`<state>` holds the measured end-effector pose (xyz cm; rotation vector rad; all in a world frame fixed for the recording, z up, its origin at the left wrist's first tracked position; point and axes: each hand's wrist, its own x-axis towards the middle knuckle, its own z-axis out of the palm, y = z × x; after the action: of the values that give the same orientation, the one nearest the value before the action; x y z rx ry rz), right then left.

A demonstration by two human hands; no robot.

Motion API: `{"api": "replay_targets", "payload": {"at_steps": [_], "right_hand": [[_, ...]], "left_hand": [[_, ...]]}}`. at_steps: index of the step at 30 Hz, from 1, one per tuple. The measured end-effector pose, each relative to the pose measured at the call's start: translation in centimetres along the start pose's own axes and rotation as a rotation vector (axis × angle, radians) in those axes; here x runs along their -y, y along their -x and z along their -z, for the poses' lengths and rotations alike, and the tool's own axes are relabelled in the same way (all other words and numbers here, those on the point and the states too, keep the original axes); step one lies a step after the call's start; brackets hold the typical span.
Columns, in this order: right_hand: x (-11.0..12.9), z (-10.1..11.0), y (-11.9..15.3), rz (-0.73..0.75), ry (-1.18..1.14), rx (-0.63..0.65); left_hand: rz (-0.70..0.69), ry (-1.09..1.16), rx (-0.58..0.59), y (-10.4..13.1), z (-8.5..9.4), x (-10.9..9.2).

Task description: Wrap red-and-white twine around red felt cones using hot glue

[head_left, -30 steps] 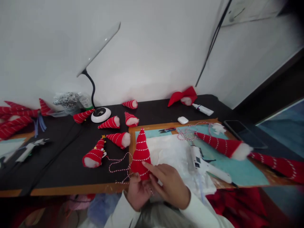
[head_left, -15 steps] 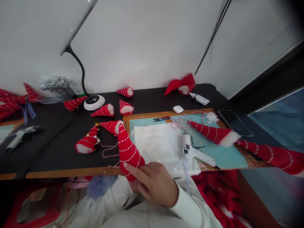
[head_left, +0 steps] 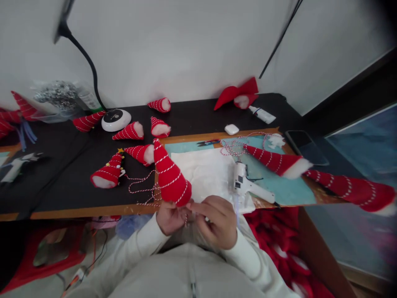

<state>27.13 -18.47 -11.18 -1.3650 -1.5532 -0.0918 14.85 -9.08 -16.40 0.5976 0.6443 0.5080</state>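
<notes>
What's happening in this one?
A person's left hand holds a red cone wrapped in striped cord, while the right hand has its fingers at the cone's lower edge. A white glue gun lies on the work mat to the right, and other red cones with white stuffing lie around the table.

The red felt cone (head_left: 172, 178), spiralled with red-and-white twine, tilts tip-up, leaning left.

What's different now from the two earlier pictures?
The right hand has moved its index finger off the face of the held red cone, down to its base. The cone, near upright at first, now leans left. The left hand still holds its base; the glue gun hasn't moved.
</notes>
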Motion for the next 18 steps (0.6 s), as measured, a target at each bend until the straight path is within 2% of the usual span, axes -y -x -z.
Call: {"api": "replay_targets", "payload": {"at_steps": [2, 4, 8, 14, 18], "right_hand": [[-0.7, 0.5, 0.5, -0.112, 0.004, -0.006], [-1.4, 0.9, 1.0, -0.239, -0.007, 0.001], [-2.5, 0.9, 1.8, -0.373, -0.004, 0.047], [-3.9, 0.5, 0.8, -0.441, 0.112, 0.004], [-4.9, -0.2, -0.5, -0.473, 0.215, 0.124]], "left_hand": [[-0.01, -0.004, -0.031, -0.7, 0.0, -1.2], [-0.079, -0.056, -0.083, -1.3, -0.3, -2.1], [-0.247, -0.386, -0.15, -2.3, -0.3, -2.6], [-0.393, -0.969, -0.1, -3.2, 1.4, -1.9], [-0.503, -1.289, 0.005, -3.1, 1.6, -2.2]]}}
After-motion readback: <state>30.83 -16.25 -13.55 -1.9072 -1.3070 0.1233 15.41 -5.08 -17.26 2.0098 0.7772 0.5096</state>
